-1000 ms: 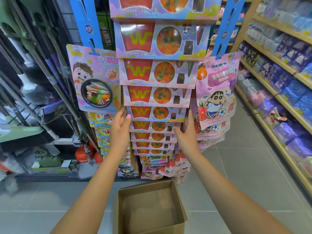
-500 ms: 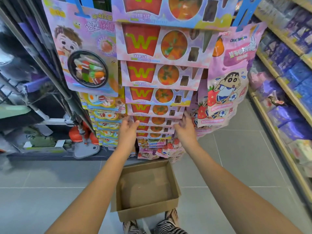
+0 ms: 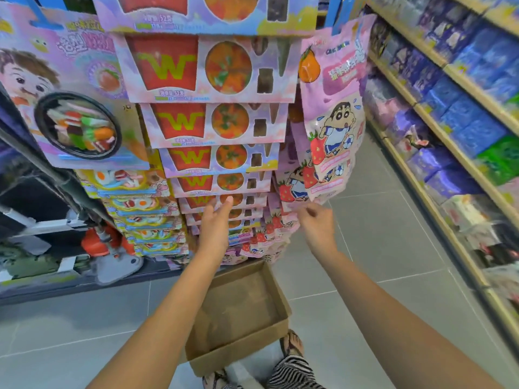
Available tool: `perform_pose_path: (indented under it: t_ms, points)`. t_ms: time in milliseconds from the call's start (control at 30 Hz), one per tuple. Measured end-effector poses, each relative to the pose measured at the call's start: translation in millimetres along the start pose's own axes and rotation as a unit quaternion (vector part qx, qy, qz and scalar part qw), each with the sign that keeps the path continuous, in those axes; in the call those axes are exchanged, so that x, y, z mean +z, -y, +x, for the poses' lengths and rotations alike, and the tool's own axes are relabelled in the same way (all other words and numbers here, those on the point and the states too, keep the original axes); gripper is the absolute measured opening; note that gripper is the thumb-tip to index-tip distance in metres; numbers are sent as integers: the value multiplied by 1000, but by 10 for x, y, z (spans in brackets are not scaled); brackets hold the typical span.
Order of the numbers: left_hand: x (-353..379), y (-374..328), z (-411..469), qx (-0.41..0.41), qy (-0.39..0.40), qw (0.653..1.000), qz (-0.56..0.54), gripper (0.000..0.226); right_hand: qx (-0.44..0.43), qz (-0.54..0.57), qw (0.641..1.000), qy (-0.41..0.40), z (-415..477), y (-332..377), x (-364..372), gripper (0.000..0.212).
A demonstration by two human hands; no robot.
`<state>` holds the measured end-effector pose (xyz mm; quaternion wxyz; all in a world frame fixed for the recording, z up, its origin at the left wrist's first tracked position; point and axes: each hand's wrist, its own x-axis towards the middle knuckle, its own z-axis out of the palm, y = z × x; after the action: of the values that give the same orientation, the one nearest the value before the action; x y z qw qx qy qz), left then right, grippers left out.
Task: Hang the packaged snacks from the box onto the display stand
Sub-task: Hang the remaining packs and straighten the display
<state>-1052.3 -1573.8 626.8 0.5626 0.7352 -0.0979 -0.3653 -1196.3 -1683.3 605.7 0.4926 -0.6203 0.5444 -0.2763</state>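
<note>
**Both hands low at the stand**

The display stand carries a column of red-W snack packs down its front, with pink pouches beside them. The cardboard box sits on the floor beneath. The left hand, fingers straight, touches a low W pack. The right hand, loosely curled, holds nothing.

Snack boxes hang in one column dead centre in front of us. Carded packs hang in a column to their left, pouches to their right. Cardboard box is on the floor below the columns, between our forearms. Our left hand is before the lower snack boxes, right hand just under the pouches. Shelving runs along the far right.
</note>
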Motion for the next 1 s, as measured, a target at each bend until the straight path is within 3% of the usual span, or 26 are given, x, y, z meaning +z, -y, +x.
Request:
perform_pose_path:
  t_ms: [67,167,333,567,700,833,933,1000]
  points:
    - [187,-61,-102,11,4,1000,-4,58,11,19,1000,6,51,-27,-212,31]
    - [492,-177,-268,18,14,999,-28,54,43,19,999,25,163,-61,-515,28]
    - [1020,-412,-440,32,10,998,-55,59,9,86,995,-40,598,94,-1008,24]
    - [1536,-663,-562,88,-53,991,-87,90,-88,115,986,81,1373,716,-1299,56]
    - [1689,-823,-570,128,-114,982,-74,66,-117,100,975,161,1594,1039,-1308,80]
    - [1760,-929,-482,161,-142,975,-49,58,-149,41,963,222,1716,1204,-1311,67]
    - [1800,-917,-424,174,-167,969,-45,41,-169,32,962,212,1740,1145,-1320,59]
    - [1803,-898,-402,182,-182,965,-43,40,-175,38,963,199,1754,1095,-1314,42]
